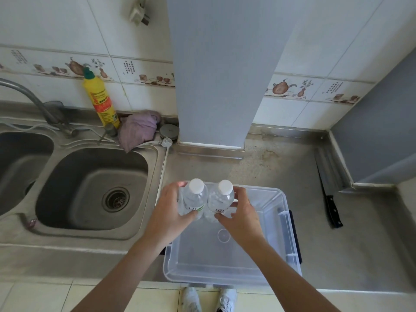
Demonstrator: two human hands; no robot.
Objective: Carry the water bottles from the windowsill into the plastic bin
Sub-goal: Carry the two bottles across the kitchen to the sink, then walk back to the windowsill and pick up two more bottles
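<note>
Over the far left corner of the plastic bin [227, 255], from the head camera, both bottles are up in the air, side by side and touching. Left hand [174, 212] wraps the left water bottle [194, 200], thumb across its label; right hand [239, 212] curls round the right water bottle [221, 198] the same way. White caps point up toward the camera, so each long axis runs near upright, bases down into the bin. Risks now: these look like smooth clear plastic, and a loose grip could let one slide. The left bottle hangs close to the bin's rim on the side of the sink [94, 188]; clip that rim and it could tip out onto the counter [281, 167]. Released high, they could topple inside.
</note>
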